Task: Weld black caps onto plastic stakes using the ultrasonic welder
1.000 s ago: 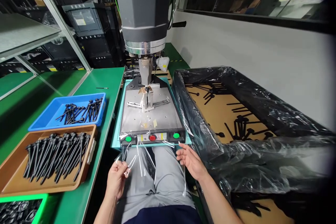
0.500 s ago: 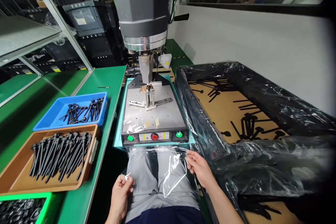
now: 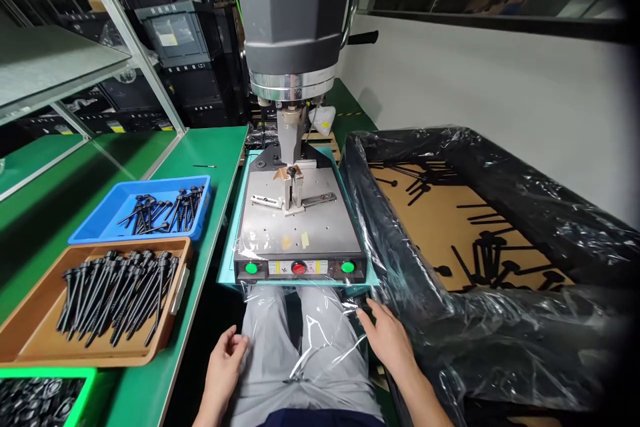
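A clear plastic sheet lies spread over my lap, its far edge hanging from the front of the press machine. My left hand rests at the sheet's left edge with fingers loosely curled. My right hand lies flat on the sheet's right edge, fingers stretched out. The machine's grey head hangs over a small fixture on the metal plate. Two green buttons and a red one sit on its front panel.
On the green bench to the left stand a blue tray and a brown tray of black pins, with a green bin below. A large cardboard box lined with black plastic holds more black pins at the right.
The plastic sheet has come down from being held up between pinched fingers and is now spread over my lap. Both hands have lowered and relaxed onto its edges.
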